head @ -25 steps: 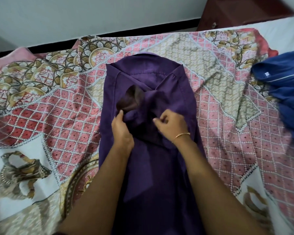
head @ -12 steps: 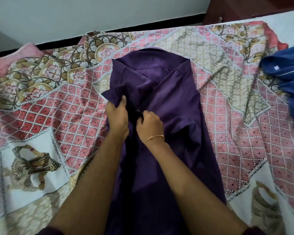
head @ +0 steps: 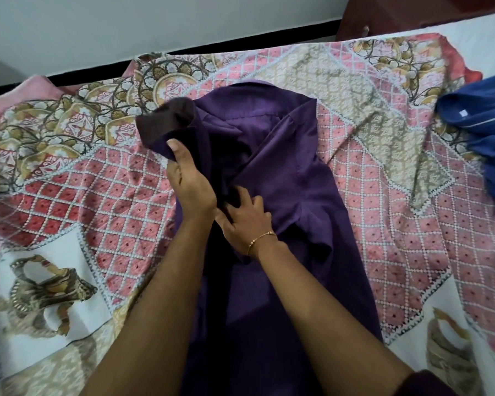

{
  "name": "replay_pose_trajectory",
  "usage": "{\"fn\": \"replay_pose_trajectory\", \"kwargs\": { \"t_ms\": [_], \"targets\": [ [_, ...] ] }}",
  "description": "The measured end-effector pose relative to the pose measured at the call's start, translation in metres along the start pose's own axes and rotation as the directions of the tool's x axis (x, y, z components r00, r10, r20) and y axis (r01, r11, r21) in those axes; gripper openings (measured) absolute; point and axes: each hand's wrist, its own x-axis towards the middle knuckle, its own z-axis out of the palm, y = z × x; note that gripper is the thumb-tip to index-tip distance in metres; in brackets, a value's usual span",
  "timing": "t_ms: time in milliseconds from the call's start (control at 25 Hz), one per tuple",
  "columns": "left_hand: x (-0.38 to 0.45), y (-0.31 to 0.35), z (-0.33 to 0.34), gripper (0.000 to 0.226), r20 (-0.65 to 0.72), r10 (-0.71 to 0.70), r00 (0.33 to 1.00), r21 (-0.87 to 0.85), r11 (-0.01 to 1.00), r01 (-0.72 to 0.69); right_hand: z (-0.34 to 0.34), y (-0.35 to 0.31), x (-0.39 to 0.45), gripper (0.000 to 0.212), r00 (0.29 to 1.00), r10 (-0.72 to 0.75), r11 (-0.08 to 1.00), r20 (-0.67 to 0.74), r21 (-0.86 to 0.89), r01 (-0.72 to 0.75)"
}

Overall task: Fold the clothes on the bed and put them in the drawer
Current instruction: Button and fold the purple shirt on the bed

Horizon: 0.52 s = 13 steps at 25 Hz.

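A purple shirt (head: 283, 155) lies lengthwise on the patterned bedspread (head: 103, 195), collar end away from me. My left hand (head: 189, 184) grips the shirt's left sleeve, whose cuff end (head: 166, 121) is lifted out to the left and blurred. My right hand (head: 246, 215), with a thin gold bracelet on the wrist, rests with spread fingers on the shirt's middle, pressing the fabric down just right of my left wrist. The shirt's right sleeve is folded inward over the body.
A blue garment (head: 486, 130) lies crumpled at the bed's right edge. A dark wooden cabinet (head: 406, 12) stands beyond the far right corner of the bed. A pale wall (head: 155, 21) runs behind the bed.
My left hand has pulled the left sleeve out from the shirt's centre and swung it up and to the left. My right hand has uncurled and now lies spread on the fabric.
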Motion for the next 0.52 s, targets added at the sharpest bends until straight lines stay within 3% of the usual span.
{"fn": "replay_pose_trajectory", "kwargs": {
  "t_ms": [80, 120, 160, 200, 240, 280, 320, 360, 400, 440, 520],
  "targets": [
    [0.0, 0.0, 0.003, 0.039, 0.187, 0.189, 0.964, 0.19, 0.956, -0.224, 0.002, 0.007, 0.011, 0.044, 0.982, 0.074, 0.987, -0.173, 0.154, -0.048],
    [-0.003, -0.001, 0.006, 0.041, 0.361, 0.216, 0.907, 0.318, 0.886, -0.337, -0.002, 0.012, 0.016, 0.047, 0.932, 0.214, 0.91, -0.293, 0.406, -0.081],
    [-0.006, -0.008, 0.009, 0.046, 0.561, 0.134, 0.817, 0.425, 0.8, -0.423, -0.012, 0.018, 0.016, 0.048, 0.841, 0.455, 0.672, -0.291, 0.733, -0.11],
    [-0.009, -0.017, 0.012, 0.049, 0.703, -0.052, 0.709, 0.521, 0.716, -0.464, -0.025, 0.025, 0.015, 0.049, 0.764, 0.63, 0.298, -0.139, 0.952, -0.073],
    [-0.012, -0.03, 0.014, 0.049, 0.777, -0.234, 0.585, 0.573, 0.649, -0.501, -0.032, 0.04, 0.014, 0.051, 0.735, 0.675, -0.144, 0.061, 0.988, 0.05],
    [-0.017, -0.041, 0.016, 0.048, 0.815, -0.351, 0.462, 0.571, 0.622, -0.536, -0.039, 0.057, 0.01, 0.054, 0.732, 0.665, -0.344, 0.147, 0.93, 0.127],
    [-0.024, -0.053, 0.016, 0.048, 0.84, -0.39, 0.378, 0.543, 0.626, -0.56, -0.044, 0.066, 0.005, 0.055, 0.73, 0.659, -0.37, 0.183, 0.924, 0.102],
    [-0.031, -0.062, 0.012, 0.053, 0.858, -0.382, 0.342, 0.513, 0.643, -0.568, -0.047, 0.072, 0.002, 0.05, 0.751, 0.634, -0.338, 0.187, 0.94, 0.052],
    [-0.035, -0.07, 0.008, 0.061, 0.873, -0.33, 0.36, 0.485, 0.666, -0.567, -0.047, 0.076, 0.001, 0.039, 0.739, 0.658, -0.22, 0.148, 0.975, 0.0],
    [-0.037, -0.076, 0.003, 0.069, 0.878, -0.226, 0.421, 0.452, 0.679, -0.579, -0.045, 0.08, 0.0, 0.031, 0.697, 0.714, -0.049, 0.069, 0.998, -0.049],
    [-0.037, -0.082, -0.006, 0.066, 0.848, 0.031, 0.529, 0.402, 0.613, -0.68, -0.039, 0.088, 0.003, 0.036, 0.578, 0.804, 0.264, -0.138, 0.955, -0.139]
  ]
}}
